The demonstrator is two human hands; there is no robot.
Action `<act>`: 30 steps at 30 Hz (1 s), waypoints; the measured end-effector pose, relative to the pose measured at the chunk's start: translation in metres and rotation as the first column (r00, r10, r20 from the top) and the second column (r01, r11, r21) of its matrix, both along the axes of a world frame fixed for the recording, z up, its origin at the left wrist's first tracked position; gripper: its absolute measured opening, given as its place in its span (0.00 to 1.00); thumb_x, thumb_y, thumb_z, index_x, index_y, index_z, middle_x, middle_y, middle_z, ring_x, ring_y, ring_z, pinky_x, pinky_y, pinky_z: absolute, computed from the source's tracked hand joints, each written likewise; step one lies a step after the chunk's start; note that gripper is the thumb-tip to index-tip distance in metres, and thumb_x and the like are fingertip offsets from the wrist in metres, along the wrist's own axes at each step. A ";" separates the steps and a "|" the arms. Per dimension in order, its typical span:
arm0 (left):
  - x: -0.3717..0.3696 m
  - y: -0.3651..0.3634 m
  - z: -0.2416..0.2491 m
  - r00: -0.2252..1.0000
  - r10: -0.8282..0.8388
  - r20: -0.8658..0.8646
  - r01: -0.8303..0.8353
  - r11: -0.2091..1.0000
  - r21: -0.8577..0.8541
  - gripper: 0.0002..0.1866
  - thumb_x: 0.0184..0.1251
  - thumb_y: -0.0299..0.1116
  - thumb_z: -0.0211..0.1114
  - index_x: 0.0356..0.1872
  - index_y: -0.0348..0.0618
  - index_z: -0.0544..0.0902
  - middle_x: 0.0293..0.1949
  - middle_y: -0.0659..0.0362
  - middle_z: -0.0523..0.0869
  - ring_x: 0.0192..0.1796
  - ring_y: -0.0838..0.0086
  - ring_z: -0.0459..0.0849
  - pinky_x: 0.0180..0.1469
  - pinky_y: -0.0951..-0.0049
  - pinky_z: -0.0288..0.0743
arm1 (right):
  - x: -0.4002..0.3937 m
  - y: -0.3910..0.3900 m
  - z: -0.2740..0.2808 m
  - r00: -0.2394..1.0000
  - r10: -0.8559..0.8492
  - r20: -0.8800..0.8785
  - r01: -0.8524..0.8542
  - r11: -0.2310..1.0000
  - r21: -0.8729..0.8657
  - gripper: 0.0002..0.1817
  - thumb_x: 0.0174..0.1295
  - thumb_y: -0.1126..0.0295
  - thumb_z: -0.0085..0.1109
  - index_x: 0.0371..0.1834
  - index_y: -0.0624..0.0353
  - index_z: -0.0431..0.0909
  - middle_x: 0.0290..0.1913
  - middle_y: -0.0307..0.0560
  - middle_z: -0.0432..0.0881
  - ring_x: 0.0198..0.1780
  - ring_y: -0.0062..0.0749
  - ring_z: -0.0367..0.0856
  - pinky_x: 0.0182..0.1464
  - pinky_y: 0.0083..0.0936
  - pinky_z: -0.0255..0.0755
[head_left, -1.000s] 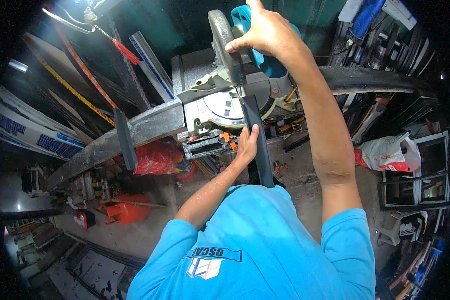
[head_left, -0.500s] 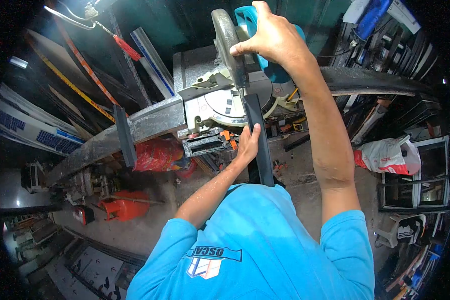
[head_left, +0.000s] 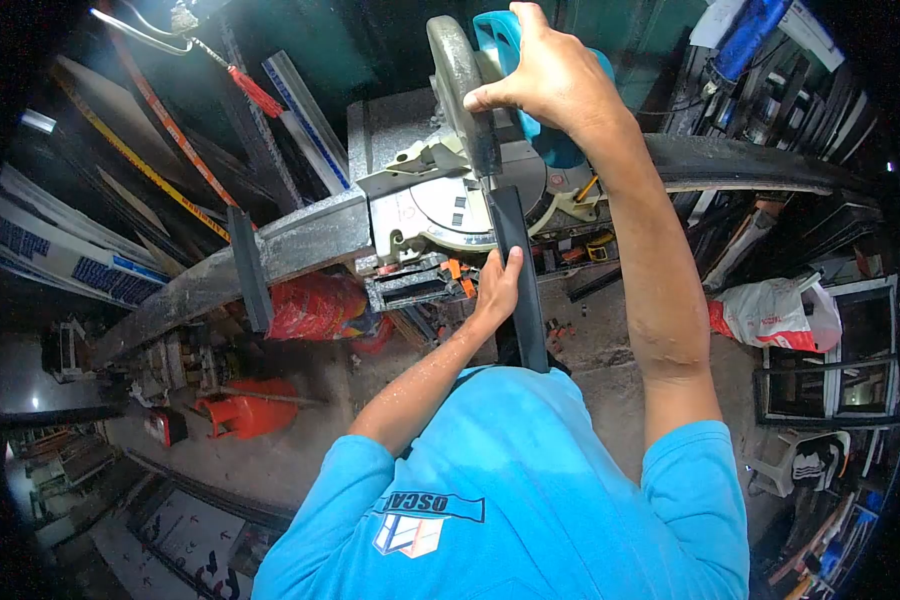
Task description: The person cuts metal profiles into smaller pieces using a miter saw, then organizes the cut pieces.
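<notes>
A mitre saw point(head_left: 458, 85) with a teal body and a pale round base stands on the bench in front of me. My right hand point(head_left: 555, 80) is wrapped over the top of its teal handle, thumb toward the blade guard; most of the fingers are hidden behind. A dark grey metal profile point(head_left: 530, 315) runs from under the guard back to my waist. Around its near part, my left hand point(head_left: 500, 288) is closed, with the thumb on top. The guard covers the blade where it meets the profile.
Another dark profile piece point(head_left: 249, 270) leans across the bench beam point(head_left: 315, 228) at left. Long strips and panels lean against the back wall. A red gas cylinder point(head_left: 250, 408) lies on the floor, and a white-and-red bag point(head_left: 770, 312) hangs at right.
Almost nothing differs: the view has shifted very slightly. Both hands keep their hold on the saw handle and the metal profile.
</notes>
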State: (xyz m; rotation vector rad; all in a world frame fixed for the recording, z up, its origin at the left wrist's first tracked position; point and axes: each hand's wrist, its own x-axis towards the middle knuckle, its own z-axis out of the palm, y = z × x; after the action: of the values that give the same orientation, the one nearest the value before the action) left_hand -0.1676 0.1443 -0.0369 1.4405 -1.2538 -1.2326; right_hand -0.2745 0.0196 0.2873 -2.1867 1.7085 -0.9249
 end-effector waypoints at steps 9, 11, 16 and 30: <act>0.001 0.001 0.003 1.000 0.003 -0.013 -0.003 1.000 -0.008 0.28 0.82 0.55 0.53 0.49 0.32 0.78 0.41 0.42 0.85 0.47 0.51 0.83 0.53 0.54 0.73 | -0.001 0.006 0.000 0.998 0.049 0.033 -0.049 0.999 -0.010 0.52 0.42 0.59 0.86 0.67 0.68 0.63 0.47 0.75 0.85 0.53 0.66 0.85 0.54 0.46 0.80; 0.002 -0.001 -0.006 1.000 -0.018 -0.009 0.018 1.000 0.020 0.28 0.82 0.55 0.53 0.49 0.32 0.77 0.41 0.41 0.85 0.47 0.50 0.83 0.53 0.54 0.73 | -0.002 0.011 0.005 0.999 0.042 0.031 -0.042 0.999 0.006 0.52 0.42 0.59 0.86 0.67 0.69 0.63 0.47 0.75 0.85 0.53 0.67 0.85 0.54 0.46 0.80; 0.000 0.001 0.003 1.000 -0.010 0.012 0.010 1.000 -0.023 0.28 0.82 0.55 0.52 0.50 0.32 0.77 0.42 0.40 0.85 0.48 0.47 0.83 0.54 0.53 0.73 | -0.002 0.007 -0.002 0.998 0.048 0.029 -0.048 0.999 -0.012 0.53 0.42 0.59 0.86 0.68 0.69 0.62 0.46 0.76 0.85 0.53 0.67 0.85 0.54 0.46 0.80; -0.001 0.002 0.003 1.000 0.014 -0.004 -0.014 0.998 -0.063 0.28 0.82 0.54 0.53 0.47 0.32 0.76 0.41 0.40 0.84 0.47 0.47 0.83 0.53 0.52 0.73 | -0.002 0.002 -0.028 0.995 -0.046 -0.090 0.033 0.990 -0.140 0.64 0.36 0.45 0.88 0.76 0.61 0.63 0.48 0.71 0.87 0.53 0.61 0.89 0.58 0.45 0.82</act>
State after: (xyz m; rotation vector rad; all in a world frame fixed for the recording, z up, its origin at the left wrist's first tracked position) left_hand -0.1681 0.1462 -0.0336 1.3992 -1.2677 -1.1757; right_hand -0.2762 0.0215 0.2595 -2.3255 1.7856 -0.9940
